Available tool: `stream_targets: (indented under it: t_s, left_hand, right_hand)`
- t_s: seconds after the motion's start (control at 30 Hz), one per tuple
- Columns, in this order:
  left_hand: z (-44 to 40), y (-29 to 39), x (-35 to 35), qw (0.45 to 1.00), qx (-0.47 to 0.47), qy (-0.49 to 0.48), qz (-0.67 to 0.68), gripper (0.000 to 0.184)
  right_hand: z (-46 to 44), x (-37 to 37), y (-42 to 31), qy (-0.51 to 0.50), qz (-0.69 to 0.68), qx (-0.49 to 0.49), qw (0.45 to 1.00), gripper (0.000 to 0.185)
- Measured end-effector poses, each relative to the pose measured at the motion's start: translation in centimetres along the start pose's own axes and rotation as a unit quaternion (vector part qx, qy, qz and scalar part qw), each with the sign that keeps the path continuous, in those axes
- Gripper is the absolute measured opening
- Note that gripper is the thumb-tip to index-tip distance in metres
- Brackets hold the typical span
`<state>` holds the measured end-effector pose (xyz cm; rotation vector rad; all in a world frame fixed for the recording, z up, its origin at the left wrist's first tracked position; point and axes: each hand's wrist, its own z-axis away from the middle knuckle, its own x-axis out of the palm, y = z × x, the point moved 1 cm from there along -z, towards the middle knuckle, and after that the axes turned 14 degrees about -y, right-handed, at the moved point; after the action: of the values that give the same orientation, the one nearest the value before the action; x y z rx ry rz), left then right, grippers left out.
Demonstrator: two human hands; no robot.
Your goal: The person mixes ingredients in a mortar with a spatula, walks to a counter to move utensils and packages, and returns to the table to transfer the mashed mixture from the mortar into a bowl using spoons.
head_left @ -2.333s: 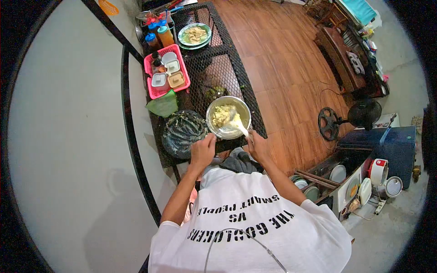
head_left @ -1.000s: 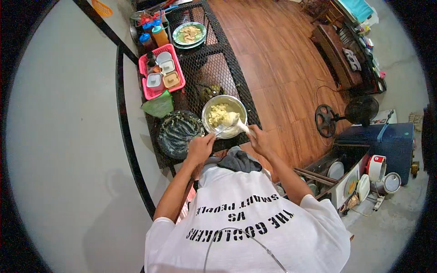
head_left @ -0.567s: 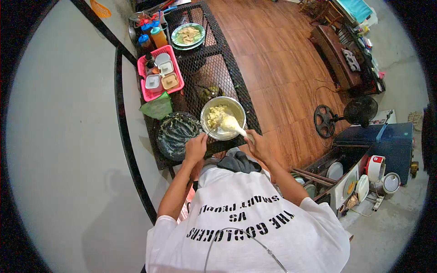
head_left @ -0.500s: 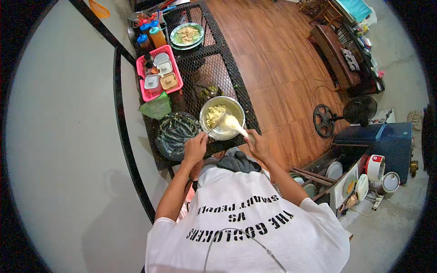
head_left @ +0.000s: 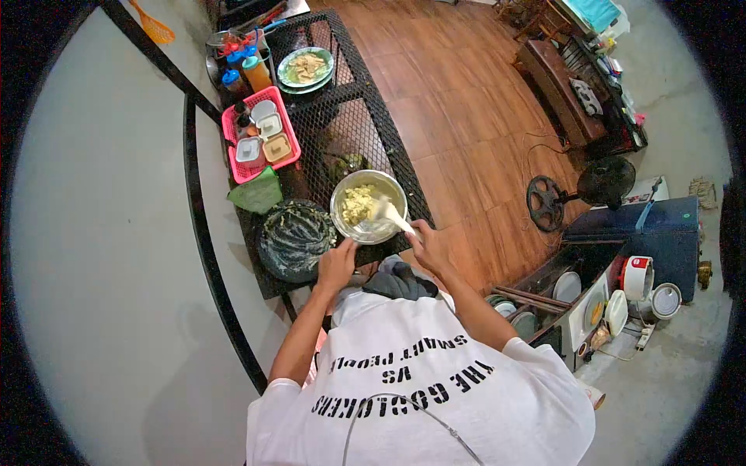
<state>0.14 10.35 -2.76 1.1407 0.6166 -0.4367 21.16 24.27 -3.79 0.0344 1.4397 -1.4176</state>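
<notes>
My right hand (head_left: pixel 431 250) is closed around the handle of a white spatula (head_left: pixel 399 220), whose blurred head dips into a metal bowl (head_left: pixel 402 194). Pale yellow mashed food (head_left: pixel 358 205) lies against the bowl's left side. At the bowl's near rim is my left hand (head_left: pixel 337 266), fingers closed; what they grip cannot be made out. Just left of the bowl sits a dark round stone mortar (head_left: pixel 295 241) with pale residue inside.
A pink basket (head_left: pixel 294 147) of small lidded tubs stands on the black mesh table (head_left: pixel 342 128), beside a green leaf piece (head_left: pixel 257 192). Farther back are sauce bottles (head_left: pixel 256 75) and a plate (head_left: pixel 328 68) of food. A wall borders the left.
The spatula has moved down into the bowl, toward the mash. The thin metal utensil earlier in my left hand is no longer clear, and that hand is lower at the rim.
</notes>
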Motion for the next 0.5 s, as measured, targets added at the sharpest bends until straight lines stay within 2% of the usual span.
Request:
stream_targets:
  t_s: [0.07,0.17,0.3,0.37,0.4,0.5]
  left_hand:
    - [-0.9,-3.3,0.9,0.999,-0.026,0.034,-0.008,0.019]
    - [0.3,-1.6,-0.1,0.998,0.009,0.055,0.015,0.019]
    - [1.4,0.9,0.0,0.999,0.03,-0.017,-0.003,0.019]
    - [0.8,-2.4,2.2,0.996,0.041,0.067,-0.046,0.017]
    - [0.9,-2.3,1.5,0.998,0.004,0.055,-0.026,0.018]
    - [1.5,-0.3,0.4,0.997,0.046,0.058,-0.032,0.016]
  right_hand:
    - [0.1,0.3,0.1,-0.006,0.0,0.007,1.0,0.026]
    - [-0.1,1.0,1.2,0.003,-0.059,0.031,0.998,0.025]
    - [-0.4,1.3,1.2,0.037,-0.066,0.022,0.997,0.024]
    - [-0.5,2.0,2.1,0.039,-0.069,0.013,0.997,0.024]
    - [-0.6,1.9,1.6,0.042,-0.073,0.005,0.996,0.024]
    - [0.3,0.9,0.6,0.016,-0.047,0.048,0.998,0.024]
